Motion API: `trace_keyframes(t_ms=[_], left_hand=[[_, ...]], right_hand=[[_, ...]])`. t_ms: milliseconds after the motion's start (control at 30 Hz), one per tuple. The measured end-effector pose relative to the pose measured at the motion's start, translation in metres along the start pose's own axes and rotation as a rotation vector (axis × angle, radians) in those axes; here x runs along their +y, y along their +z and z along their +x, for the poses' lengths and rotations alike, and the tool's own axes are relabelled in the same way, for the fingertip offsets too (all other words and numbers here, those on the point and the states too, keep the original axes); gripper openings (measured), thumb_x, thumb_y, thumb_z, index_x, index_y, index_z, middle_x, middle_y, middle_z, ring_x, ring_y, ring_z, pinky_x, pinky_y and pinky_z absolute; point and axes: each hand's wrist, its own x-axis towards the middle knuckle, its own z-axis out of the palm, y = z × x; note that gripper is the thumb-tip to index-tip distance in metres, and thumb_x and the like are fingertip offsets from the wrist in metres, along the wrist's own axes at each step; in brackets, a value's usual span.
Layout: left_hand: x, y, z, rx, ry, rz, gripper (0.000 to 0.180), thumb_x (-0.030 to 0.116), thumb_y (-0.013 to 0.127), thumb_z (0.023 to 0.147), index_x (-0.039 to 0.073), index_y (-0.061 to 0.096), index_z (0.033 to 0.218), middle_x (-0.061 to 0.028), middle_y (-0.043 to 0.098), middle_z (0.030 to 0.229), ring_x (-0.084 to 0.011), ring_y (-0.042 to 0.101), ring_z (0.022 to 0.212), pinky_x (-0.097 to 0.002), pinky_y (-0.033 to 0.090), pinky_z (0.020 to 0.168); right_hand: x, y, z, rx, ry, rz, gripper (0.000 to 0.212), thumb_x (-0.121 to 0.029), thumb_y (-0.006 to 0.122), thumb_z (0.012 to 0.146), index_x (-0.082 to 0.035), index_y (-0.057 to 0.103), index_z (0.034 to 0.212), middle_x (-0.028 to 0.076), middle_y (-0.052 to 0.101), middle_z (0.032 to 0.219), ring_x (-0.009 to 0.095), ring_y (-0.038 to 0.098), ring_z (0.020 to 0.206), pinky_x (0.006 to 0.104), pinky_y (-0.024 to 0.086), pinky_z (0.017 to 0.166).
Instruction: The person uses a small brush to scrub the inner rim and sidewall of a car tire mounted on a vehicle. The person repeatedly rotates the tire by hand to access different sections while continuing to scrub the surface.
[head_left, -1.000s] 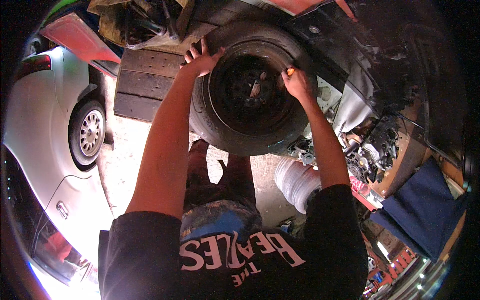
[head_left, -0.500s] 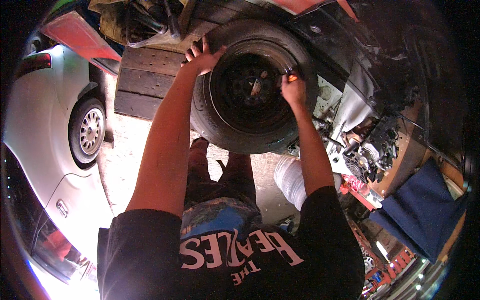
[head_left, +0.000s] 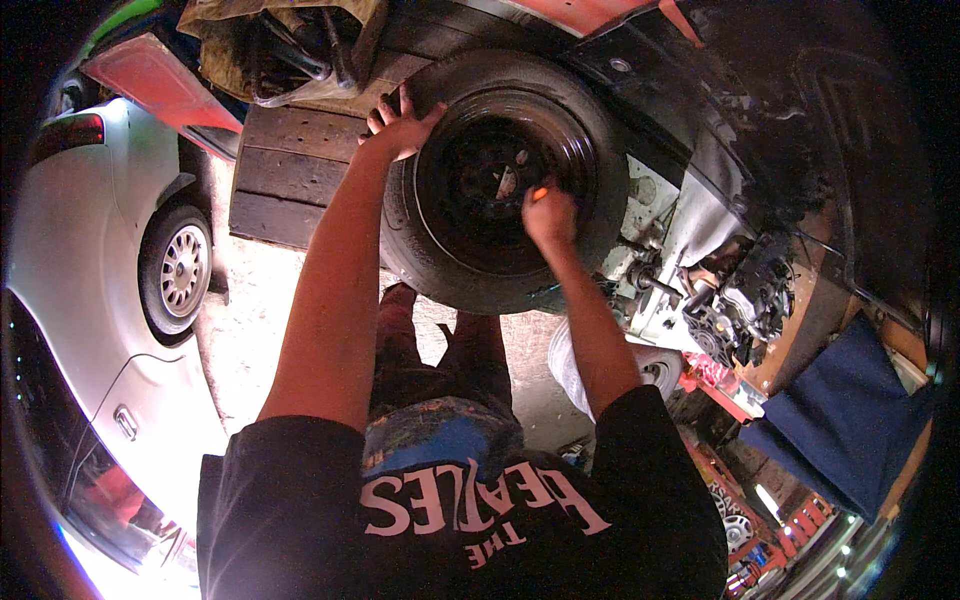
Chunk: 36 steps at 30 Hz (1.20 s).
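Note:
A wheel with a black tire (head_left: pixel 490 290) and a dark, dirty steel rim (head_left: pixel 455 222) is in front of me. My left hand (head_left: pixel 400 132) rests on the tire's upper left, fingers spread. Over the right part of the rim, my right hand (head_left: pixel 551 216) is closed around a small orange-ended object (head_left: pixel 541 194). Only its orange end pokes out of the fist; the rest is hidden, so its kind is unclear. A pale patch (head_left: pixel 505 182) shows near the rim's hub.
Wooden planks (head_left: pixel 285 165) lie left of the wheel, with a sack of metal parts (head_left: pixel 310 60) above them. A white car (head_left: pixel 75 240) stands at the left. Engine parts (head_left: pixel 740 300), a white wrapped roll (head_left: pixel 572 365) and dark blue cloth (head_left: pixel 830 420) are at the right.
My right hand has moved left and down across the rim, from its right edge toward the hub, still gripping the orange-ended object. My left hand has stayed on the tire.

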Motion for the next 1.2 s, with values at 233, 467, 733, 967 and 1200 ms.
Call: trace_keyframes(t_ms=[233, 467, 733, 967, 1200], left_hand=[[0.0, 0.004, 0.005, 0.028, 0.041, 0.024, 0.11, 0.092, 0.021, 0.076, 0.024, -0.016, 0.154, -0.0278, -0.014, 0.157, -0.0534, -0.011, 0.143, -0.06, 0.001, 0.116], [-0.012, 0.021, 0.019, 0.051, -0.008, 0.05, 0.096, 0.088, 0.016, 0.081, 0.032, -0.01, 0.154, -0.014, -0.016, 0.161, -0.053, -0.012, 0.143, -0.0615, -0.001, 0.115], [-0.034, 0.026, 0.042, 0.075, 0.006, 0.141, 0.089, 0.086, 0.015, 0.082, 0.038, -0.005, 0.154, -0.0117, -0.018, 0.161, -0.0504, -0.016, 0.143, -0.0624, -0.003, 0.115], [-0.003, 0.007, 0.011, 0.05, -0.013, 0.043, 0.103, 0.09, 0.025, 0.077, 0.034, -0.018, 0.152, -0.0186, -0.014, 0.161, -0.0494, -0.006, 0.145, -0.0682, 0.006, 0.112], [-0.031, 0.017, 0.036, 0.063, 0.007, 0.088, 0.108, 0.09, 0.031, 0.076, 0.033, -0.02, 0.152, -0.0192, -0.011, 0.161, -0.0504, -0.004, 0.145, -0.0691, 0.009, 0.111]], right_hand=[[-0.029, 0.031, -0.018, -0.586, 0.321, 0.779, 0.031, -0.026, 0.053, 0.095, -0.001, 0.061, 0.08, 0.016, 0.067, 0.067, 0.031, 0.066, 0.057, 0.044, 0.052, 0.059], [-0.01, -0.042, 0.004, -0.371, -0.125, -0.112, 0.029, -0.031, 0.061, 0.087, -0.005, 0.068, 0.097, 0.021, 0.069, 0.092, 0.041, 0.066, 0.086, 0.0489, 0.054, 0.078], [-0.091, 0.036, 0.017, -0.686, 0.144, 0.796, 0.036, -0.033, 0.056, 0.093, 0.0, 0.063, 0.083, 0.016, 0.067, 0.069, 0.033, 0.068, 0.064, 0.0457, 0.054, 0.064], [-0.078, 0.063, 0.021, -0.159, 0.579, 1.43, 0.031, -0.027, 0.048, 0.1, 0.0, 0.057, 0.086, 0.011, 0.063, 0.063, 0.023, 0.059, 0.044, 0.0334, 0.048, 0.04], [-0.047, 0.02, 0.024, -0.557, -0.159, 0.286, 0.033, -0.029, 0.056, 0.091, 0.003, 0.061, 0.089, 0.024, 0.067, 0.08, 0.042, 0.066, 0.081, 0.047, 0.053, 0.073]])
